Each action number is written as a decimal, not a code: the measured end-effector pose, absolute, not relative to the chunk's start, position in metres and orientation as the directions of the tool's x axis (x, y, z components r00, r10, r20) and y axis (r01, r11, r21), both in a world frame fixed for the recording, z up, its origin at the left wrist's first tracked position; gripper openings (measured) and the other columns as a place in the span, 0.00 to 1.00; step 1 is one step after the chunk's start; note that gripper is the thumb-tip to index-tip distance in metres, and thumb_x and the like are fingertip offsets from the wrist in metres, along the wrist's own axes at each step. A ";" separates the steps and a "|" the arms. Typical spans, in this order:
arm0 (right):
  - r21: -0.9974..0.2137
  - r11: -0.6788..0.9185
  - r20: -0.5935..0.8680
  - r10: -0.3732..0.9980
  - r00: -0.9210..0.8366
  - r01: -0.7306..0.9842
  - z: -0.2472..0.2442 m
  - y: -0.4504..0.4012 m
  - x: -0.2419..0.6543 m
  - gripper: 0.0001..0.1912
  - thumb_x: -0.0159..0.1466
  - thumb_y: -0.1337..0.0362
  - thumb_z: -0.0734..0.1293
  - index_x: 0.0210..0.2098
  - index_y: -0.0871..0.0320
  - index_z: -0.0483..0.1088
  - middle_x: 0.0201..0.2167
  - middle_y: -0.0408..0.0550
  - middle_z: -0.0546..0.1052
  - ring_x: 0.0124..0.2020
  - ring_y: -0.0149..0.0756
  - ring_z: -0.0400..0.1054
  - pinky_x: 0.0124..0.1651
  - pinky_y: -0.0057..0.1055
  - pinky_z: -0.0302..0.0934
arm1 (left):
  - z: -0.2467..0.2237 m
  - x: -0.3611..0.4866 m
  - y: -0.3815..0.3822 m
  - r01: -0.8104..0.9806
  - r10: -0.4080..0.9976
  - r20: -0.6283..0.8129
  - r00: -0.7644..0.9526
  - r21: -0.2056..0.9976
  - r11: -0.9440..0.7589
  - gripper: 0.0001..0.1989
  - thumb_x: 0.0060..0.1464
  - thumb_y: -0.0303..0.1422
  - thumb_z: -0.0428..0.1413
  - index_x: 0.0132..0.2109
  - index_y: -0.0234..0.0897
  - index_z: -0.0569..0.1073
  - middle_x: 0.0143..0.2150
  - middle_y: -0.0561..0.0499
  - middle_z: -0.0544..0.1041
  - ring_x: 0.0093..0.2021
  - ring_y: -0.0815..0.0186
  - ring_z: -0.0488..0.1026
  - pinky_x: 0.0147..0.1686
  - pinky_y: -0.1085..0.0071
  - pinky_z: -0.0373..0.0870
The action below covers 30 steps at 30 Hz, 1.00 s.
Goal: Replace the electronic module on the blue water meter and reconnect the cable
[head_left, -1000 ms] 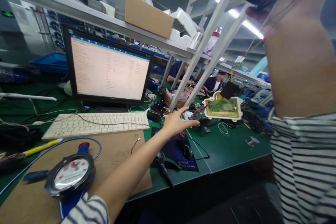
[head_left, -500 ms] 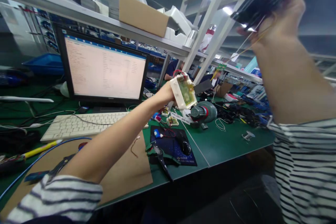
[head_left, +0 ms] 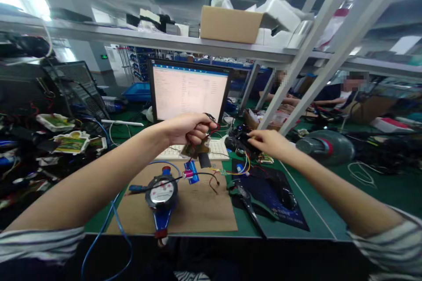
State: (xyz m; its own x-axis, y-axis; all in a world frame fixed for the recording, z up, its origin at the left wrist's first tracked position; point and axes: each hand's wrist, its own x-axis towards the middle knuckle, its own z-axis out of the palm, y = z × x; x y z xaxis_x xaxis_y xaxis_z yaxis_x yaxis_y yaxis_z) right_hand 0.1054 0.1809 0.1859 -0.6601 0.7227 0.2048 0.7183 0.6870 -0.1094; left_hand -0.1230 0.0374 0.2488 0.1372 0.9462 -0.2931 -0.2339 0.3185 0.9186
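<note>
My left hand (head_left: 194, 131) is closed around thin red and black wires, over the keyboard's near edge. A beige-cased circuit board module (head_left: 193, 150) hangs just under its fingers, partly hidden by them. With fingers pinched, my right hand (head_left: 268, 141) grips the edge of a black device (head_left: 240, 139); its exact kind is unclear. Coloured wires (head_left: 246, 162) run down from there to a small green connector board (head_left: 223, 172). Below my left hand, a blue battery (head_left: 191, 172) lies on a cardboard sheet (head_left: 204, 215), near a blue water meter (head_left: 161, 193) with a round dial.
A monitor (head_left: 191, 92) stands behind the white keyboard (head_left: 214, 149). Green-handled pliers (head_left: 245, 197) lie across a dark mouse pad (head_left: 280, 210). More meter parts (head_left: 325, 147) are at right, boards (head_left: 72, 141) at left. Two people sit beyond the shelf posts.
My right hand has come down from high up with the black device. My left hand has drawn back, the module now hanging below it. The view has swung left.
</note>
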 end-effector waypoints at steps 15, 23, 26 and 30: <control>-0.482 0.870 0.528 0.192 -0.828 -0.106 0.121 0.031 0.033 0.20 0.64 0.66 0.58 0.55 0.60 0.58 0.50 0.56 0.70 0.51 0.39 0.63 0.51 0.38 0.59 | 0.241 -0.129 -0.009 -0.354 0.978 -0.204 0.050 0.912 0.208 0.10 0.56 0.27 0.48 0.42 0.27 0.71 0.17 0.63 0.46 0.16 0.80 0.38 0.12 0.84 0.38; -0.574 0.818 0.570 0.422 -0.705 0.026 0.093 0.059 0.102 0.19 0.66 0.60 0.55 0.19 0.58 0.57 0.17 0.39 0.57 0.19 0.26 0.52 0.23 0.28 0.45 | 0.248 -0.173 -0.034 -0.246 0.971 -0.173 -0.165 0.961 0.129 0.15 0.51 0.32 0.54 0.46 0.30 0.73 0.19 0.62 0.44 0.17 0.79 0.38 0.11 0.83 0.40; -0.857 0.509 0.402 0.755 -0.518 0.078 0.103 0.086 0.129 0.19 0.65 0.57 0.57 0.21 0.58 0.60 0.16 0.37 0.54 0.17 0.25 0.48 0.19 0.25 0.42 | 0.255 -0.187 -0.040 -0.195 0.970 -0.162 -0.178 0.972 0.127 0.18 0.47 0.32 0.57 0.46 0.29 0.74 0.19 0.61 0.46 0.17 0.79 0.41 0.11 0.82 0.41; -0.956 0.176 0.233 0.943 -0.239 -0.236 0.149 0.155 0.125 0.10 0.61 0.58 0.60 0.28 0.58 0.65 0.15 0.33 0.47 0.13 0.22 0.38 0.15 0.20 0.35 | 0.262 -0.197 -0.043 -0.119 0.975 -0.154 -0.159 0.984 0.136 0.20 0.45 0.34 0.59 0.45 0.27 0.75 0.18 0.60 0.47 0.16 0.80 0.43 0.11 0.82 0.43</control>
